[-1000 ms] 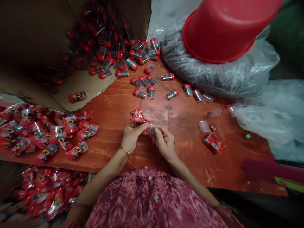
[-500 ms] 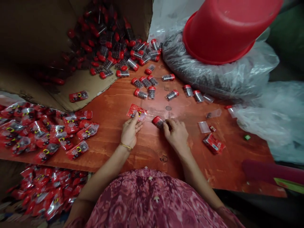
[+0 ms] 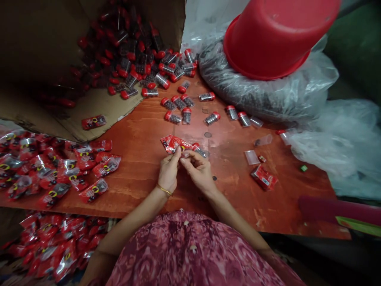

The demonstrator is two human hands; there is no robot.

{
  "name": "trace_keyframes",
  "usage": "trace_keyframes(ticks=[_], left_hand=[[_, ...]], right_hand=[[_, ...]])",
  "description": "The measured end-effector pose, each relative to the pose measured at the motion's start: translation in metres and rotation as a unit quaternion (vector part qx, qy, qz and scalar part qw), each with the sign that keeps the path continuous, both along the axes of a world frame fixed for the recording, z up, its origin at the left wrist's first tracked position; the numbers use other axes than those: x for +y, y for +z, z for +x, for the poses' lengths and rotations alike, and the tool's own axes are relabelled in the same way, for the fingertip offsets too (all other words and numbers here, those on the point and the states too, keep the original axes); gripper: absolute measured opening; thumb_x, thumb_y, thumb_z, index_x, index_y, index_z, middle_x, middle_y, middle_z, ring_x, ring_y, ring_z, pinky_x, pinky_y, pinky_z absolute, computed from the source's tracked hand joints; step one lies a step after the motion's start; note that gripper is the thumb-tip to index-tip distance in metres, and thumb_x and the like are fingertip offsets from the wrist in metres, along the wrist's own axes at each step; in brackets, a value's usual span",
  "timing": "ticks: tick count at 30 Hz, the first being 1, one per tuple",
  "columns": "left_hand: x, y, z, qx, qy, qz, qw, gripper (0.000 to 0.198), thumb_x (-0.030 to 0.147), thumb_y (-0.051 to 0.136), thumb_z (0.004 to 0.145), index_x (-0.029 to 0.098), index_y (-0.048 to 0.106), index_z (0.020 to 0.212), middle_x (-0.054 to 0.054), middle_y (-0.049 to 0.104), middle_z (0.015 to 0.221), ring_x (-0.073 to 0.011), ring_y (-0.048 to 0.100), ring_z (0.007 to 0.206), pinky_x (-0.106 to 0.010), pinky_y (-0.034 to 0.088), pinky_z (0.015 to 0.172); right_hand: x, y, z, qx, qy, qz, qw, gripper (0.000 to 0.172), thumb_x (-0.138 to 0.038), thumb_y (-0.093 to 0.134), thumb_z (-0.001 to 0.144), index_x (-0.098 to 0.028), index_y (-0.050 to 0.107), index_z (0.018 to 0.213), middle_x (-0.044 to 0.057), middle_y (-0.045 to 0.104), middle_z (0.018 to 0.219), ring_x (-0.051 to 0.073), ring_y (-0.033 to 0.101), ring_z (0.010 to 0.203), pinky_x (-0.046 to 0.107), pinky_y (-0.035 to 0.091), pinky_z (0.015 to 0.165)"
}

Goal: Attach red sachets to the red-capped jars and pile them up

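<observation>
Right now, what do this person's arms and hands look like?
The left hand and right hand wear no gloves. A thin, gold-coloured bangle circles the left wrist. Both forearms are bare; the right sleeve is pinkish-maroon, like the patterned top.

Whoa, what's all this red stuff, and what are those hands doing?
A person's left hand and right hand are close together, pinching a red printed packet over the wooden table. A red-capped tube lies just beyond the right hand's fingers. Farther back, more tubes lie loose and spill from a cardboard box. On the left is a heap of red wrapped pieces.
</observation>
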State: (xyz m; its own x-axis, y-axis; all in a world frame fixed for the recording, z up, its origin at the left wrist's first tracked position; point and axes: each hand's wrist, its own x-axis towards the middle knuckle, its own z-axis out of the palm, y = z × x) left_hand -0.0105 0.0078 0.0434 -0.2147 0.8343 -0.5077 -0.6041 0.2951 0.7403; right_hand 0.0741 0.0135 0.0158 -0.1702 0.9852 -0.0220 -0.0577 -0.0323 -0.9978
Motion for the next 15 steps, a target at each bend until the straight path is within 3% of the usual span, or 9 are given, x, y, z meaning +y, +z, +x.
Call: trace_keyframes(ticks=[3, 6, 11, 15], left_hand=[[0.000, -0.001, 0.000, -0.001, -0.003, 0.002, 1.000, 0.039, 0.051, 0.074, 0.054, 0.013, 0.066, 0.060, -0.005, 0.068, 0.066, -0.0166, 0.064, 0.072, -0.026, 0.047, 0.068], [0.000, 0.000, -0.001, 0.001, -0.017, -0.008, 1.000, 0.038, 0.049, 0.076, 0.052, 0.013, 0.065, 0.056, -0.004, 0.066, 0.060, -0.0143, 0.062, 0.064, -0.025, 0.046, 0.063], [-0.003, -0.002, -0.006, 0.018, -0.015, -0.027, 0.999, 0.040, 0.047, 0.079, 0.045, 0.014, 0.058, 0.047, 0.002, 0.058, 0.047, -0.0076, 0.053, 0.046, -0.020, 0.042, 0.051], [-0.002, -0.005, -0.018, 0.018, 0.003, -0.062, 0.998, 0.040, 0.048, 0.079, 0.046, 0.015, 0.060, 0.056, 0.003, 0.061, 0.052, -0.0086, 0.057, 0.050, -0.020, 0.042, 0.053]], right_hand=[[0.002, -0.001, 0.002, -0.024, -0.027, 0.030, 0.999, 0.019, -0.039, 0.060, 0.074, -0.020, 0.061, 0.076, 0.000, 0.060, 0.070, 0.012, 0.053, 0.062, 0.026, 0.047, 0.061], [0.001, -0.001, 0.007, -0.099, -0.034, 0.089, 0.990, 0.018, -0.035, 0.058, 0.077, -0.020, 0.059, 0.068, -0.001, 0.058, 0.062, 0.011, 0.050, 0.054, 0.025, 0.043, 0.054], [-0.009, -0.002, 0.017, -0.237, -0.021, 0.204, 0.950, 0.020, -0.031, 0.056, 0.081, -0.021, 0.060, 0.064, -0.002, 0.058, 0.056, 0.009, 0.046, 0.046, 0.024, 0.040, 0.049], [-0.007, -0.005, 0.030, -0.337, -0.042, 0.252, 0.906, 0.025, -0.033, 0.048, 0.086, -0.020, 0.060, 0.068, 0.002, 0.060, 0.060, 0.013, 0.051, 0.054, 0.027, 0.043, 0.056]])
